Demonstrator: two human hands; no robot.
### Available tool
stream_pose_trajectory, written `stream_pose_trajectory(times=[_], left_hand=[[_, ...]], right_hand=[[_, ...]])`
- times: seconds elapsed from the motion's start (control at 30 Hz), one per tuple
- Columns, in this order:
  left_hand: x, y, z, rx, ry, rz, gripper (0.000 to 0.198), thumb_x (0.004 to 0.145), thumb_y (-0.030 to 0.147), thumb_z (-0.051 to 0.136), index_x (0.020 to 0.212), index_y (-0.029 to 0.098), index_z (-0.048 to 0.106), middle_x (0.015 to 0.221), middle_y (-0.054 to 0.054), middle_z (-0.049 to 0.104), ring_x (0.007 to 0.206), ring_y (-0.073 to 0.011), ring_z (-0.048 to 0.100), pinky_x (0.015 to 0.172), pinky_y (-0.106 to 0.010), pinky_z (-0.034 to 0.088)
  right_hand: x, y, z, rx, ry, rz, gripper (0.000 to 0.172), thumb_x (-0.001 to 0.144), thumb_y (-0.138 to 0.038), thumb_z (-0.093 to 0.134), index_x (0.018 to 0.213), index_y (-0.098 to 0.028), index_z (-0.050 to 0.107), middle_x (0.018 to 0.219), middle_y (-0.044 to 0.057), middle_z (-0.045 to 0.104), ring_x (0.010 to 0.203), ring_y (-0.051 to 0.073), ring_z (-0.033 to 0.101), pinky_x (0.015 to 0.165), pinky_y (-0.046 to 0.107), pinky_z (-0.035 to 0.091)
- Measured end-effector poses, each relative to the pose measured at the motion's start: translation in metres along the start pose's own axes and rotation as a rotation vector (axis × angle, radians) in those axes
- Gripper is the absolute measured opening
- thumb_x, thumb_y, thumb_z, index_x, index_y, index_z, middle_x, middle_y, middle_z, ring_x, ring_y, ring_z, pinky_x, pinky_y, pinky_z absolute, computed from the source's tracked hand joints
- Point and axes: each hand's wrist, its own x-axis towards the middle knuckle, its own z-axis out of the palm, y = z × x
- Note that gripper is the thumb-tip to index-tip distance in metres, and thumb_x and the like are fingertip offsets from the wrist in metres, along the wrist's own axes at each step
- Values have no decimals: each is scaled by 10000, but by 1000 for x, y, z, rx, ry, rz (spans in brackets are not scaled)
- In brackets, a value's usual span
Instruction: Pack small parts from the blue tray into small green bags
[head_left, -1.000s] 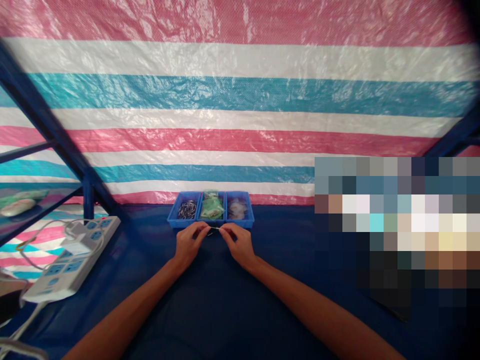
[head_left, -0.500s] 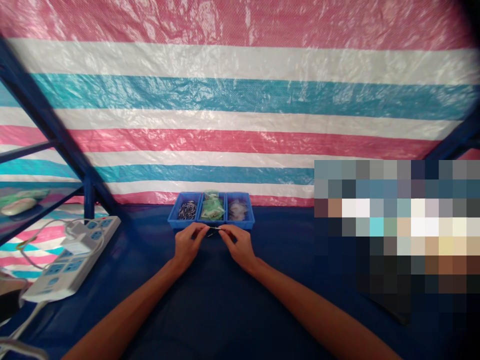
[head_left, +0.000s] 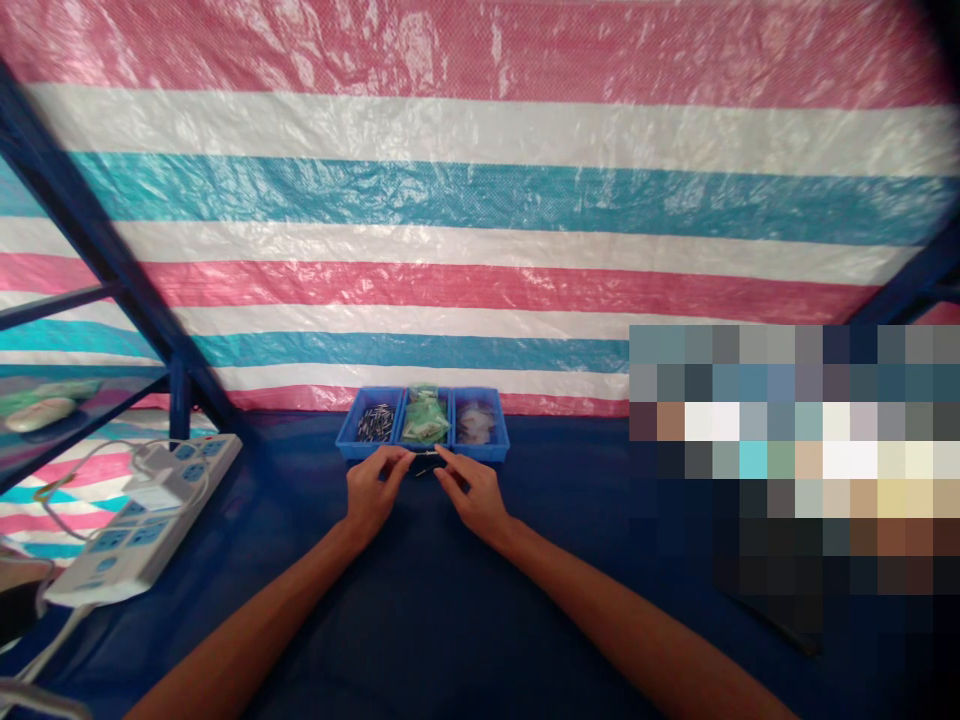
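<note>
In front of the blue bins, my left hand (head_left: 371, 490) pinches one end of a thin rod (head_left: 426, 453) with a pale, shiny middle. My right hand (head_left: 472, 492) faces it, its forefinger at the rod's other end. Just below, a second thin dark stick (head_left: 426, 471) juts from between the lower fingertips of the right hand. Both pieces are too small to name by kind. Behind the hands, the left bin (head_left: 341, 440) holds many thin dark and silver rods (head_left: 375, 424).
The middle bin holds a green plastic bag (head_left: 426, 418); the right bin (head_left: 504, 437) has translucent small pieces. A white power strip (head_left: 142, 530) with cables lies left on the dark blue table (head_left: 420, 620). A striped sheet (head_left: 480, 200) hangs behind. A blurred-out patch covers the right.
My fingertips have moved slightly apart, the left hand shifting a little left. More of the rod shows, and the right thumb and forefinger have spread.
</note>
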Motion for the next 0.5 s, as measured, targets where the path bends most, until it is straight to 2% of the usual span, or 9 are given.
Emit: stream_pose_trajectory(times=[0.13, 0.23, 0.5], left_hand=[[-1, 5, -2, -24, -71, 56, 183, 855, 312, 553, 772, 173, 639, 712, -8, 676, 564, -104, 602, 599, -206, 476], [-1, 8, -2, -52, -128, 96, 192, 863, 316, 538, 773, 177, 635, 705, -11, 674, 582, -112, 609, 607, -210, 478], [-1, 7, -3, -76, -171, 100, 198, 870, 320, 521, 785, 178, 630, 680, -8, 659, 563, -109, 596, 594, -210, 471]], right_hand=[[2, -3, -2, 30, 60, 98, 292, 912, -317, 462, 1080, -172, 651, 800, 53, 660, 654, 151, 590, 662, 263, 482], [4, -6, -4, 51, 65, 148, 277, 928, -311, 425, 945, -171, 664, 708, 26, 627, 599, 136, 566, 624, 244, 464], [5, -9, -5, 67, 59, 151, 276, 928, -322, 419, 896, -172, 648, 642, 6, 564, 583, 129, 536, 572, 223, 422]])
